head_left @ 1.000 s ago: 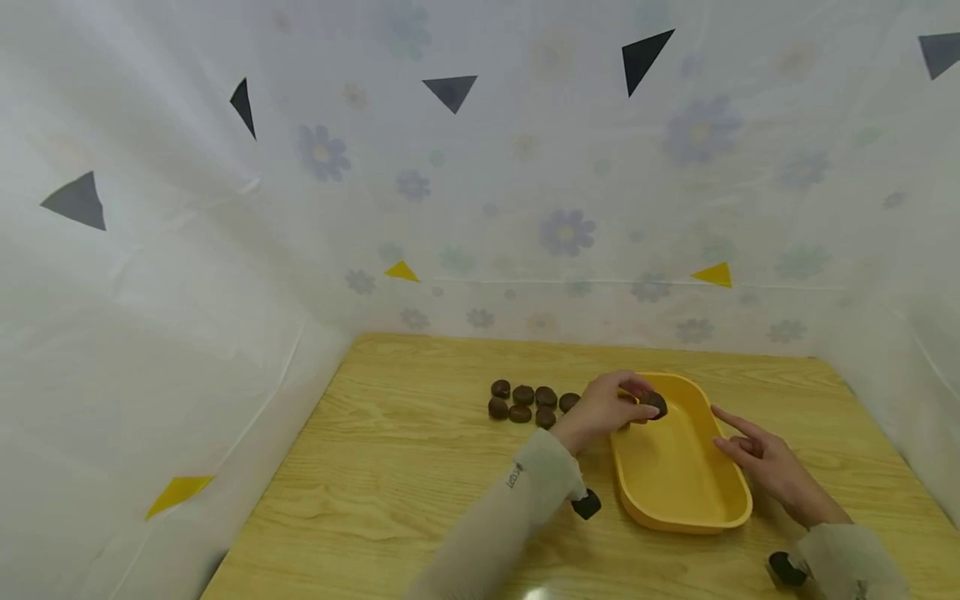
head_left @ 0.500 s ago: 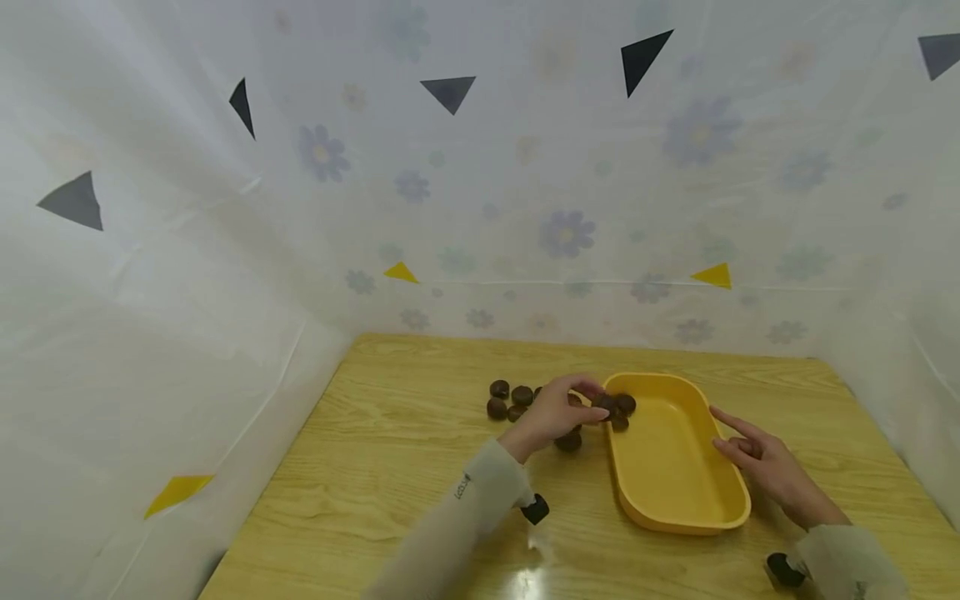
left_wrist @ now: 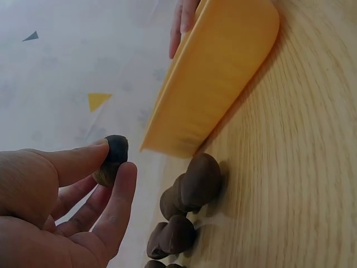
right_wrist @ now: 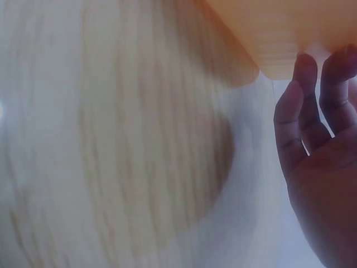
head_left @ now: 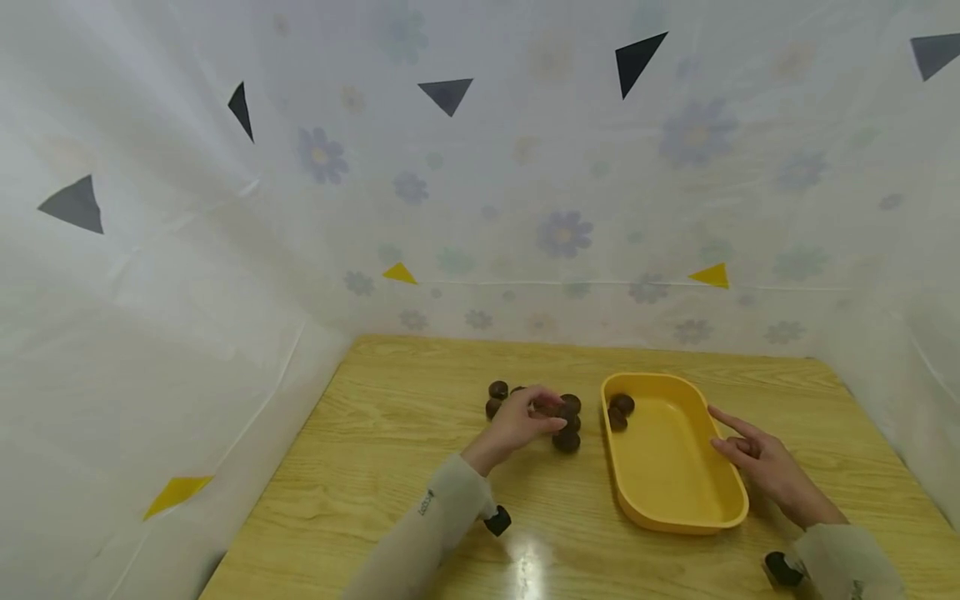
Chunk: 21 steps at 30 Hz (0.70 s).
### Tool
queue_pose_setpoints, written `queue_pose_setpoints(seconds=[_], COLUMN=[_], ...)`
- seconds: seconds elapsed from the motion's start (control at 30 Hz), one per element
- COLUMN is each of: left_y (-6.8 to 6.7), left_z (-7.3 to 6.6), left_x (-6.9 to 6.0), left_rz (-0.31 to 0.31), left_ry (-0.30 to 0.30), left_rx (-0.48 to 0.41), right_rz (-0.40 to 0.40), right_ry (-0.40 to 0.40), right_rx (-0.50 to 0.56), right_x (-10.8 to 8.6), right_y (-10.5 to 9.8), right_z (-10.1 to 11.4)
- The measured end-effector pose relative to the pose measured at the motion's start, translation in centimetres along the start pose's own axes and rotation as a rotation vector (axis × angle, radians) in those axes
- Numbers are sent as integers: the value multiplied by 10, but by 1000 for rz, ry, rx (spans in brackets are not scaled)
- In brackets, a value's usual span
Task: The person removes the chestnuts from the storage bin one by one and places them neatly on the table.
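My left hand [head_left: 517, 423] pinches a chestnut [left_wrist: 116, 153] between thumb and fingers, held up off the table. The chestnut is dark brown with a paler patch at its base. Close beside and under that hand lie several chestnuts [head_left: 567, 442] grouped on the table, some hidden by the hand. To their right stands a yellow tray [head_left: 675, 479], with a few chestnuts [head_left: 622, 404] in its far left corner. At the tray's right side is my right hand [head_left: 776, 475], its index finger stretched out against the rim and its other fingers bent.
The wood-grain table [head_left: 390, 467] carries everything. White sheeting [head_left: 480, 183] with flower prints and coloured triangles rises behind it and along the sides. Dark wrist devices [head_left: 498, 521] sit below both sleeves.
My left hand has moved left from over the tray, carrying a chestnut to the group on the table. My right hand and the tray have stayed nearly still.
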<state>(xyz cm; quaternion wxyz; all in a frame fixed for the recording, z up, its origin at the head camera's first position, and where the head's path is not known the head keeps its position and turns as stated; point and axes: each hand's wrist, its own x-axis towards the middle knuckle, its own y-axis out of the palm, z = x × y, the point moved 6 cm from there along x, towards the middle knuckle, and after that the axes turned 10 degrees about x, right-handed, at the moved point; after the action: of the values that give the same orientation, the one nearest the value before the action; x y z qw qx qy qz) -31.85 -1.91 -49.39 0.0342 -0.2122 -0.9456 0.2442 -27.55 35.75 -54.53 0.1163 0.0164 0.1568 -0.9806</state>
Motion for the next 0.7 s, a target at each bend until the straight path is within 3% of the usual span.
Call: queue_pose_setpoints(seconds=[0.3,0.7], left_y=[-7,-8], left_z=[20,45], left_x=[-6,-7], left_rz=[-42,-63], left_ry=[-57,-60], left_rx=[16,63], right_rz=[1,2], right_ry=[6,10], right_rx=[0,1], right_x=[1,0], right_y=[1,2], right_z=[-2,-1])
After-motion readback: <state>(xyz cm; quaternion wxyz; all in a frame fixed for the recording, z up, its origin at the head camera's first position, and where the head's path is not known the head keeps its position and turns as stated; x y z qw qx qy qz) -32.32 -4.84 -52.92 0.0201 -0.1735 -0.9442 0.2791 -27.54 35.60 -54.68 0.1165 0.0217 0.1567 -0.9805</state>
